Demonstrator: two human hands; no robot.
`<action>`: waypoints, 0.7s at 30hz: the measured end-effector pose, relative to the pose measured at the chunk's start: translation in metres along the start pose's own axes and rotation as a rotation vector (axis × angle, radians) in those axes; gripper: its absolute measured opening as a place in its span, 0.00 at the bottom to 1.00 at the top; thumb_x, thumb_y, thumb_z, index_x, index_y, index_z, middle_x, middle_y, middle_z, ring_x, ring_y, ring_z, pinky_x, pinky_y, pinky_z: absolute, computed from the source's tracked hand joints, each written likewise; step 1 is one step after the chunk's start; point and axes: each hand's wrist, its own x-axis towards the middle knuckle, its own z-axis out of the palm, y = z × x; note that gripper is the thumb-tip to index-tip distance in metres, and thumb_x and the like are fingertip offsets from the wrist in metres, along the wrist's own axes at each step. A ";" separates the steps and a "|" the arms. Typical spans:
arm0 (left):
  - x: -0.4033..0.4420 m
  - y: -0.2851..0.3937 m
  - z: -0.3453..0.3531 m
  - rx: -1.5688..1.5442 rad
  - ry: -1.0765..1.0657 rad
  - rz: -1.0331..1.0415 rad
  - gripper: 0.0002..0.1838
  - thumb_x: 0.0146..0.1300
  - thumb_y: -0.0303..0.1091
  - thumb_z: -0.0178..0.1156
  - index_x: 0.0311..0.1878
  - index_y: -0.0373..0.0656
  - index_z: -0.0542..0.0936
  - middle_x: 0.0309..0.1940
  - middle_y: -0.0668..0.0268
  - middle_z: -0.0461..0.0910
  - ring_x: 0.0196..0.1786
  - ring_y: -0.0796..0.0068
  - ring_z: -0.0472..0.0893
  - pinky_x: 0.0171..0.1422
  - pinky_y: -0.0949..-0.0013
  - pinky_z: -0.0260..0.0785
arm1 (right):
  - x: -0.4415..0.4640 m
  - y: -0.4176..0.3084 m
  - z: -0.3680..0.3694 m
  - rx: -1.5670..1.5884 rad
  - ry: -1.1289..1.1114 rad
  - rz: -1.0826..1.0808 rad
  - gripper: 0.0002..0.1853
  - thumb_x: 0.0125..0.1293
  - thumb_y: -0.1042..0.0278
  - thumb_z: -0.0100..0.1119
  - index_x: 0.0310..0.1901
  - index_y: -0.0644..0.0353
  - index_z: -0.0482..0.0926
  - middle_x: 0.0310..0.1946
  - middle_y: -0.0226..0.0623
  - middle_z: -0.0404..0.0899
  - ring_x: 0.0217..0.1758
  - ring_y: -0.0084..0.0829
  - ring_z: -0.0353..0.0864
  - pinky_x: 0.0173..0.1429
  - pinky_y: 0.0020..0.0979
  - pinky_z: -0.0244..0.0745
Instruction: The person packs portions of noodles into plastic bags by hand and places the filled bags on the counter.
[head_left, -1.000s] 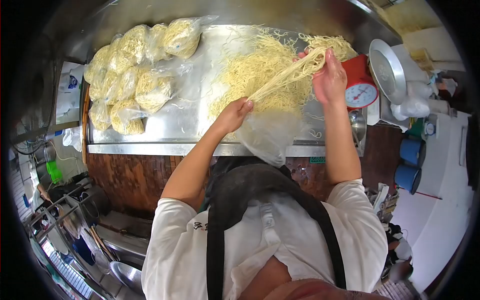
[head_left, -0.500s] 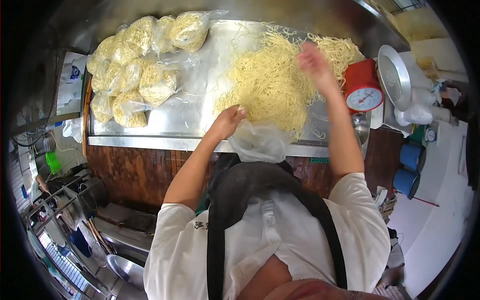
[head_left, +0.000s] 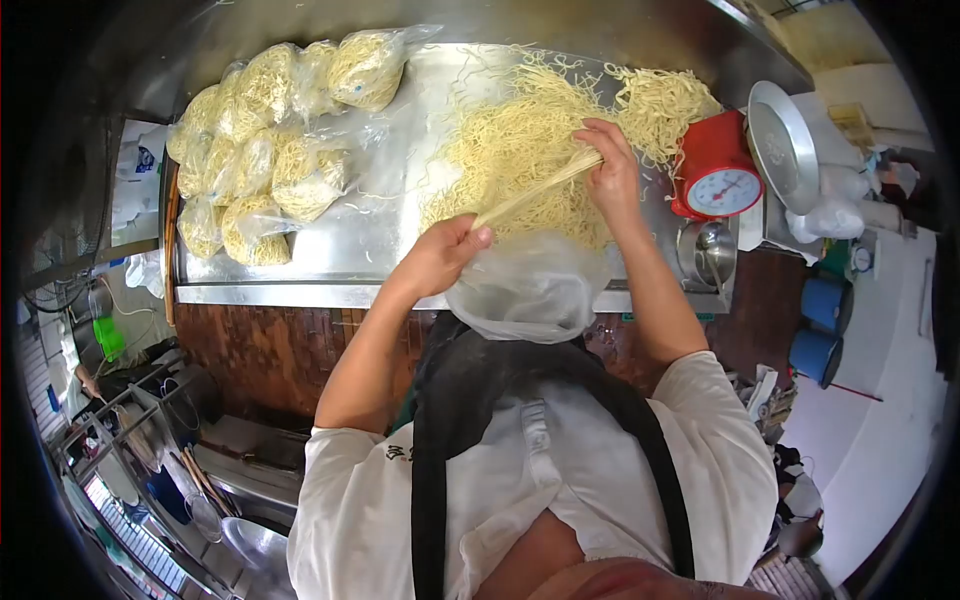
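Observation:
My left hand [head_left: 445, 255] is closed on one end of a pale, taut bundle of noodles [head_left: 540, 188], beside an open clear plastic bag [head_left: 530, 300]. The other end is gripped by my right hand [head_left: 612, 178], higher up and to the right. Under the bundle spreads a large loose heap of thin yellow noodles [head_left: 500, 130] on the metal worktop [head_left: 350, 235]. The bag sits at the worktop's front edge, close to the black apron [head_left: 500, 375]. Whether my left hand also pinches the bag's rim is hidden.
Several bags of noodles [head_left: 265, 160] are grouped at the worktop's left. Thicker noodles [head_left: 660, 100] lie back right, beside a red dial scale [head_left: 722, 170] with a metal pan [head_left: 782, 150]. A steel bowl [head_left: 708, 250] is at the front right corner.
My right hand has come down and left from above the heap and closed on the noodle bundle. The bundle is now stretched between both hands. The bag looks wider open.

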 end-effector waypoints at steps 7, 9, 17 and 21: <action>-0.001 -0.011 0.011 0.076 -0.030 -0.002 0.23 0.76 0.50 0.51 0.41 0.35 0.78 0.23 0.62 0.71 0.29 0.70 0.68 0.38 0.64 0.65 | 0.008 0.040 0.022 0.959 0.212 0.656 0.10 0.73 0.69 0.50 0.51 0.56 0.79 0.31 0.29 0.75 0.37 0.24 0.78 0.43 0.26 0.76; -0.003 -0.013 0.007 0.124 -0.026 -0.024 0.22 0.76 0.49 0.51 0.42 0.36 0.79 0.25 0.60 0.73 0.30 0.69 0.70 0.40 0.63 0.67 | 0.014 0.044 0.022 0.867 0.204 0.663 0.15 0.78 0.54 0.50 0.51 0.56 0.79 0.27 0.24 0.70 0.35 0.20 0.76 0.40 0.24 0.74; -0.022 -0.064 -0.022 0.231 -0.022 -0.130 0.17 0.73 0.42 0.52 0.46 0.36 0.80 0.34 0.50 0.80 0.38 0.58 0.76 0.49 0.62 0.69 | 0.072 0.109 -0.030 0.257 0.389 0.394 0.11 0.72 0.63 0.59 0.49 0.59 0.81 0.34 0.33 0.83 0.37 0.28 0.80 0.43 0.29 0.75; -0.029 -0.077 -0.023 0.209 0.071 -0.151 0.18 0.73 0.43 0.51 0.48 0.36 0.80 0.35 0.43 0.80 0.38 0.49 0.78 0.49 0.58 0.70 | 0.113 0.136 -0.081 -0.011 0.432 0.198 0.11 0.65 0.66 0.62 0.46 0.60 0.82 0.37 0.43 0.85 0.42 0.39 0.85 0.48 0.36 0.77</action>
